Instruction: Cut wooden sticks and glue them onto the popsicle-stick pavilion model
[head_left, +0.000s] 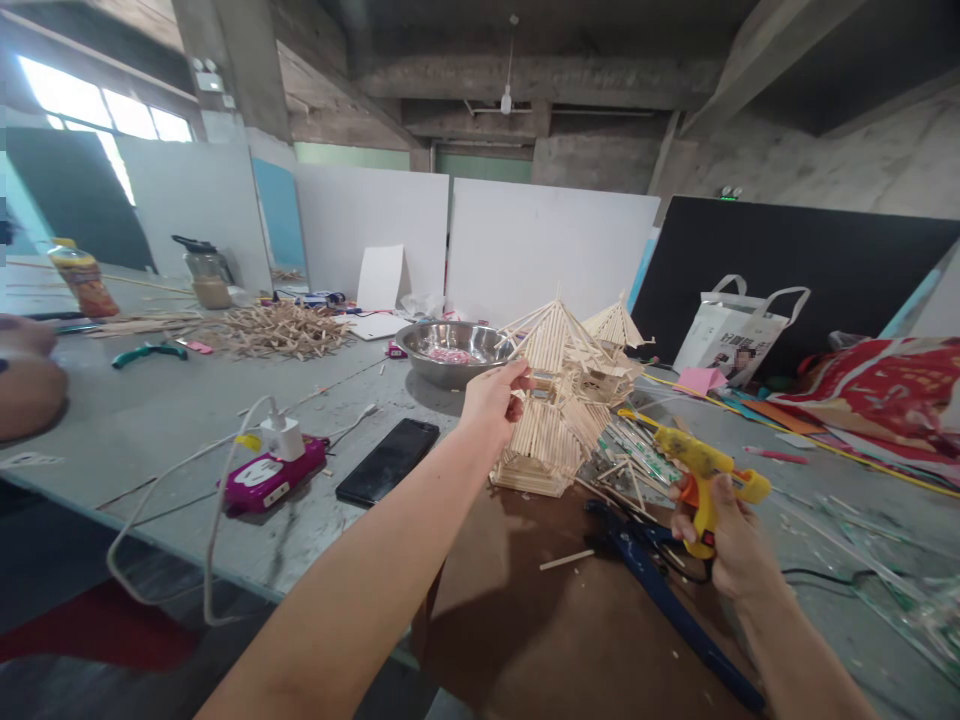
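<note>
At the left side of a pagoda model built from thin wooden sticks (551,430), the fingers of my left hand (495,398) close on the part just under the upper roof. Part of that grip is hidden behind the hand itself. My right hand (731,540) is wrapped around a yellow hot glue gun (694,455), its nozzle pointing left toward the model. Below the gun lie large blue-handled pliers (660,590) on a brown board (517,610). One loose stick (567,560) rests on the board, and more stick pieces (626,485) lie beside the model.
Behind my left hand stands a steel bowl (454,370). A black phone (390,460) and a purple power strip (274,475) with white cables lie left. Farther back are a stick pile (289,330) and teal pliers (150,353). Another person's arm (30,385) rests at far left.
</note>
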